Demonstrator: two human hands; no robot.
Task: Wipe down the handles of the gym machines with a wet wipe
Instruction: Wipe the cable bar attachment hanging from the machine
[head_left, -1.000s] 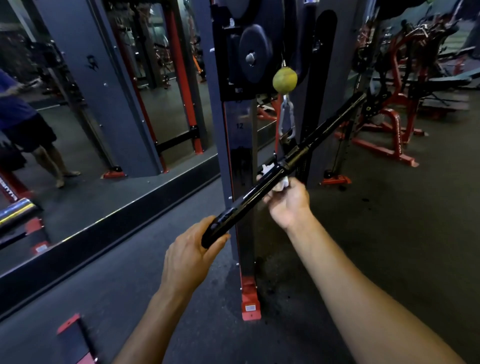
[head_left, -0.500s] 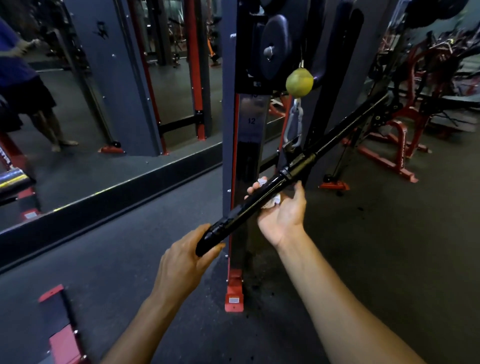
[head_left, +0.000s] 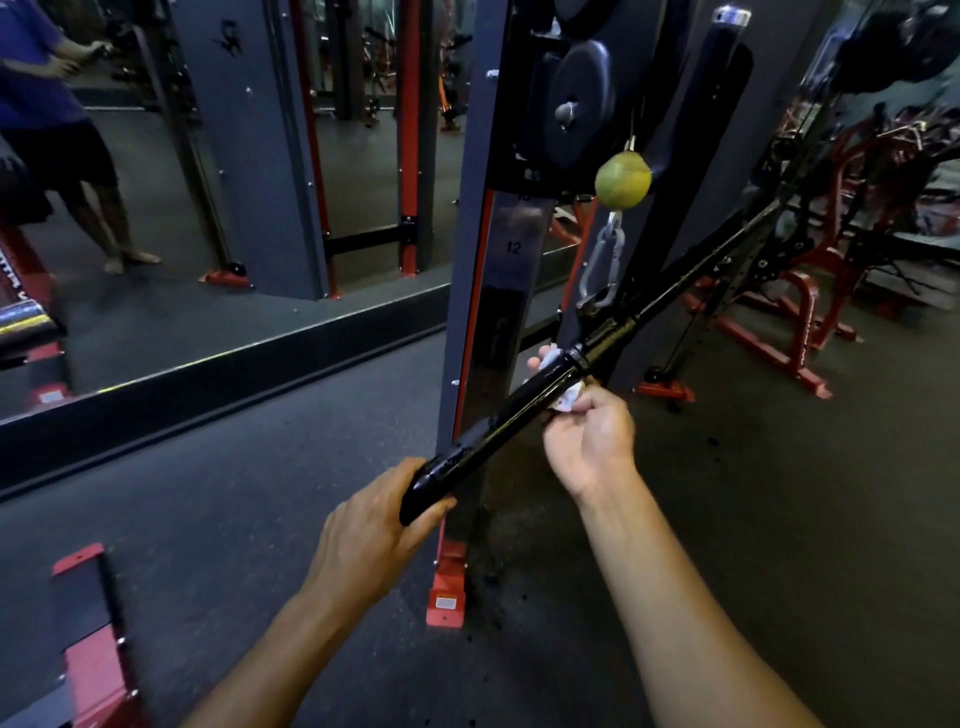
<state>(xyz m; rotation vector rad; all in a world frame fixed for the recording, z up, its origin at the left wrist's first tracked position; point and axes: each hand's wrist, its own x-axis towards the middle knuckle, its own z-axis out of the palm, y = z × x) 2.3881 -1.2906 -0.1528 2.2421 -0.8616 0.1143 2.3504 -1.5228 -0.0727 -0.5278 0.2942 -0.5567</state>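
Most of the wet wipe (head_left: 567, 399) is hidden behind the one black handle bar (head_left: 524, 400), only crumpled white bits showing above and below it, and the bar's far end fades into the dim red frames (head_left: 795, 312). Two hands here: the left hand (head_left: 374, 535) grips the bar's near end, the right hand (head_left: 587, 441) has its fingers curled round the wipe against the bar's middle. One yellow-green ball (head_left: 622, 180) and one carabiner (head_left: 602, 270) hang just above, with the grey machine column (head_left: 467, 291) standing behind.

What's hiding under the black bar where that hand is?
A crumpled white wet wipe, pinched against the black bar by the right hand. Most of the wipe is covered by bar and fingers.
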